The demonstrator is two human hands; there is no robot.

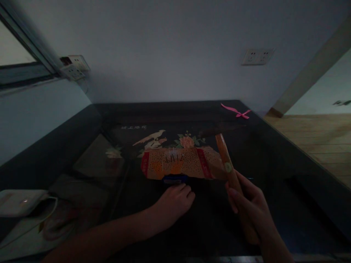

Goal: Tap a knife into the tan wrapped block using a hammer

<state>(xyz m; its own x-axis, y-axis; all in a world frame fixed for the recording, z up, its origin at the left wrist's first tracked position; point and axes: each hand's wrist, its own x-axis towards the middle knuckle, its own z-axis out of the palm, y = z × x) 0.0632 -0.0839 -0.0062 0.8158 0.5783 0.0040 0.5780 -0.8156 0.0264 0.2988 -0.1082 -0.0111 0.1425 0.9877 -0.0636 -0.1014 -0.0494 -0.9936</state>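
Note:
My right hand point(251, 204) is wrapped round a long brown wooden stick point(233, 179) with a small round sticker on it. The stick slants up and away, its far end beside the right end of a tan package point(175, 162). That package looks like a flattened piece of packaging with red bands, dark dots and lettering. My left hand point(177, 202) is closed, knuckles up, just in front of the package. A small dark blue object point(175, 179) shows between those fingers and the package's near edge; its kind is unclear. The inside of the left hand is hidden.
The dark glossy table point(131, 204) bears a printed bird and flowers. A pink ribbon point(238, 112) lies at its far right corner. On the left are a white box-shaped device point(22, 202) and its cable. Sockets point(257, 57) are on the wall; a dark flat thing point(315, 201) lies right.

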